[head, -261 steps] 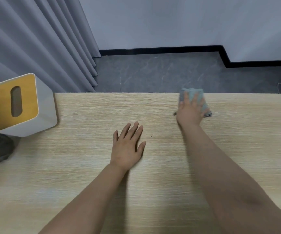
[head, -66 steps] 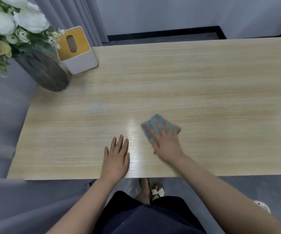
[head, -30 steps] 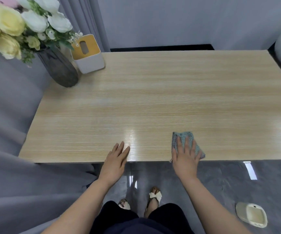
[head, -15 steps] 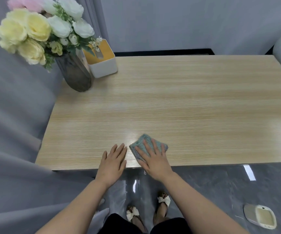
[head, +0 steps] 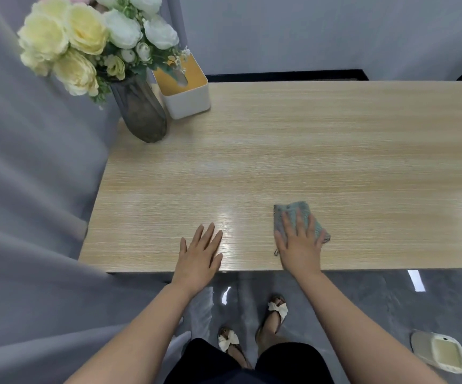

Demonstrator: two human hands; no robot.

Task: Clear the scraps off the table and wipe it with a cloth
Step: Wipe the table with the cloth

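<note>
Right grip (head: 297, 245), fingers flat, presses cloth (head: 293, 212) beneath onto table (head: 307, 148).

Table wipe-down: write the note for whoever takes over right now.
Left hand: flat on the table at the near edge, holding nothing.
Right hand: fingers spread, pressing the cloth onto the table near the front edge.
Done: no scraps visible on the tabletop.
Left: the wiping is under way; how much is covered cannot be told. The vase of flowers and tissue box stand at the far left corner.
</note>
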